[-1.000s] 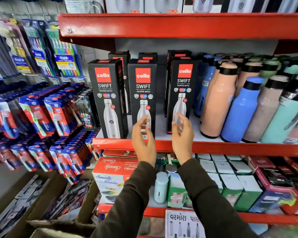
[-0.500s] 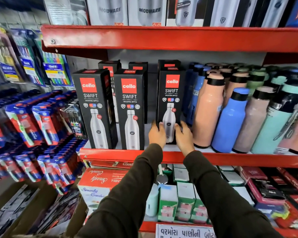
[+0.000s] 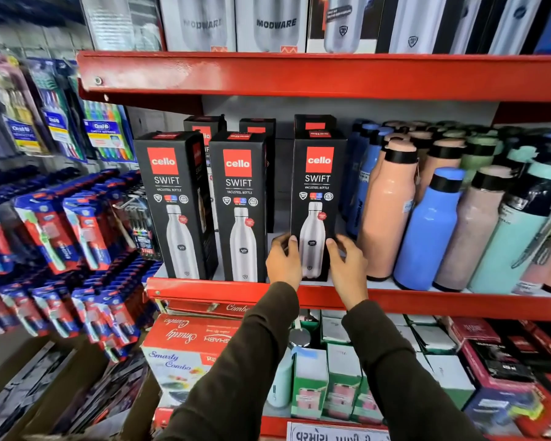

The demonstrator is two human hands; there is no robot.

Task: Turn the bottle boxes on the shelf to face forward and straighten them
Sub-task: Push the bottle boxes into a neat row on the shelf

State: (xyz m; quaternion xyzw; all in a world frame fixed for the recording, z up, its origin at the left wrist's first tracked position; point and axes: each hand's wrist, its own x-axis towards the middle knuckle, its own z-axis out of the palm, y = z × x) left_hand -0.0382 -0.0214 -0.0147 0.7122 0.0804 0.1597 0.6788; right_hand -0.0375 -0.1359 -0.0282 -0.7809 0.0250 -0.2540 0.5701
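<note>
Boxes of Cello Swift bottles stand in a front row of three on the red shelf (image 3: 204,286), and from my head view all three show their printed fronts to me. The left box (image 3: 172,205) sits slightly turned, so I see some of its right side; the middle box (image 3: 240,206) stands just beside it. The right box (image 3: 317,198) stands apart from the middle one, with a clear gap between them, and close to the pink bottle (image 3: 387,211) on its other side. More black boxes stand behind the row. My left hand (image 3: 283,261) cups the lower left edge of the right box, fingers curled around that corner and touching it. My right hand (image 3: 347,265) is at the lower right edge, fingers spread and half open; the fingertips reach the box front, but I cannot tell if they press on it. The box stands upright on the shelf between both hands. Toothbrush packs (image 3: 61,233) hang at the left.
</note>
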